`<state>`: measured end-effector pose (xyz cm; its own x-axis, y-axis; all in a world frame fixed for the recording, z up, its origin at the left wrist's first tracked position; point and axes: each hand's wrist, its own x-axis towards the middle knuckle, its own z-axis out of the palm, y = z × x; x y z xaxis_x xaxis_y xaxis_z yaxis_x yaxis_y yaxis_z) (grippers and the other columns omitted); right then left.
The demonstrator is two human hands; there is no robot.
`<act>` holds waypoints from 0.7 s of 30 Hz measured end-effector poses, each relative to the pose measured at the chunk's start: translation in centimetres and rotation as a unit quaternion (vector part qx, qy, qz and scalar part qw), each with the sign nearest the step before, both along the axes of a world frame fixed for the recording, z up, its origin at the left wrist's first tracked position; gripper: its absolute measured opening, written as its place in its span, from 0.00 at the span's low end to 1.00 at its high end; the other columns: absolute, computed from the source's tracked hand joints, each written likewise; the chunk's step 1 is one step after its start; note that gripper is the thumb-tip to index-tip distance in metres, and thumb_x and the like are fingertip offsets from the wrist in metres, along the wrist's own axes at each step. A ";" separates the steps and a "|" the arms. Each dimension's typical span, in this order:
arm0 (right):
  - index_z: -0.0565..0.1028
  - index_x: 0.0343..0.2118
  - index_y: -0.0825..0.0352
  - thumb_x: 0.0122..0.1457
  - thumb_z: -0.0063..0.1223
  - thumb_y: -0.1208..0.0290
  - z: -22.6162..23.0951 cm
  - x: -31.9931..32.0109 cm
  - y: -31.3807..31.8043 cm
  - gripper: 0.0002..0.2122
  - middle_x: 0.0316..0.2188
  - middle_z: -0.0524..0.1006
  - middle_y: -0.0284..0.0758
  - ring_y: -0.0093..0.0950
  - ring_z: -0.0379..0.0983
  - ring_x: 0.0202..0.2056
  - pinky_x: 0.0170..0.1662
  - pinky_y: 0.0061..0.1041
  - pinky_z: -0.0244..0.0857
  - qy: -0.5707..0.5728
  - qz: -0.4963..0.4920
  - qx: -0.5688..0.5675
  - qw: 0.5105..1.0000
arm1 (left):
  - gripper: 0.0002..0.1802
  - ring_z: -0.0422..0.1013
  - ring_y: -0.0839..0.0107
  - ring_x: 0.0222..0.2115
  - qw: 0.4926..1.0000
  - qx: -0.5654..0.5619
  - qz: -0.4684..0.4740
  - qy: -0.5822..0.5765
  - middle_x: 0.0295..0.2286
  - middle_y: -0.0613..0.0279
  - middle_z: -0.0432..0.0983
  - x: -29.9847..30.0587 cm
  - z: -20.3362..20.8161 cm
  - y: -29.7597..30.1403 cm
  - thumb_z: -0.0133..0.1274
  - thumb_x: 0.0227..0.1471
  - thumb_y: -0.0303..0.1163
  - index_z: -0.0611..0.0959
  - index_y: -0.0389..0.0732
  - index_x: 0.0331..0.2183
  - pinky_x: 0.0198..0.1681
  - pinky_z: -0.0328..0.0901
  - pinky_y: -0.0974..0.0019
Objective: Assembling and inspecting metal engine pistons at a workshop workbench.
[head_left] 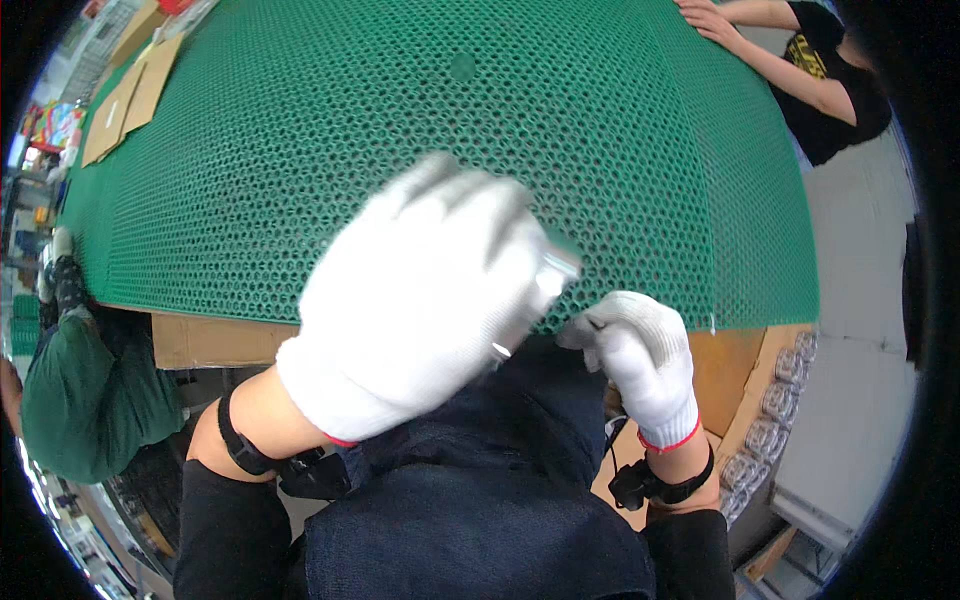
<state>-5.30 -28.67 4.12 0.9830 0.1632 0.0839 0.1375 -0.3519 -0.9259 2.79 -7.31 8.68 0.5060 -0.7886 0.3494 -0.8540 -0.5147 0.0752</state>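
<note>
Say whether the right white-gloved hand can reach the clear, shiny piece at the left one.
Probably yes: the right hand is near the shiny piece with nothing visible between, though the left hand seemingly covers part.

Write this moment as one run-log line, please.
Left hand: blurred, at shiny object, grip unclear | Right hand: fingers curled, at near edge of green mat | Co-worker's hands: mat's far right
</note>
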 end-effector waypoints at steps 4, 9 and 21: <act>0.78 0.30 0.72 0.54 0.51 0.74 0.8 0.5 1.4 0.07 0.25 0.78 0.42 0.37 0.77 0.26 0.31 0.28 0.69 -0.058 -0.061 -0.036 0.996 | 0.30 0.72 0.56 0.48 0.997 -0.049 0.043 -0.031 0.44 0.56 0.76 -0.8 -0.8 -0.3 0.64 0.26 0.28 0.79 0.41 0.40 0.55 0.65 0.51; 0.78 0.29 0.69 0.54 0.54 0.72 1.1 1.2 2.1 0.06 0.24 0.77 0.42 0.37 0.76 0.25 0.29 0.30 0.68 -0.057 -0.067 -0.069 0.994 | 0.30 0.72 0.56 0.48 0.998 -0.033 0.045 -0.039 0.43 0.57 0.76 -0.5 -0.7 -0.5 0.64 0.27 0.28 0.78 0.41 0.40 0.55 0.66 0.51; 0.77 0.24 0.62 0.54 0.57 0.67 1.1 3.1 0.8 0.06 0.17 0.73 0.35 0.33 0.72 0.17 0.22 0.29 0.64 -0.185 -0.033 -0.207 0.960 | 0.25 0.77 0.56 0.37 0.967 0.223 0.056 0.108 0.34 0.54 0.79 6.4 3.2 -5.7 0.62 0.37 0.29 0.80 0.41 0.43 0.40 0.74 0.58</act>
<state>-2.18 -27.90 5.21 0.9075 0.1963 0.3714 0.3951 -0.6989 -0.5962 9.16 -13.05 11.85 0.6208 -0.7720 -0.1365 -0.7797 -0.6261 -0.0044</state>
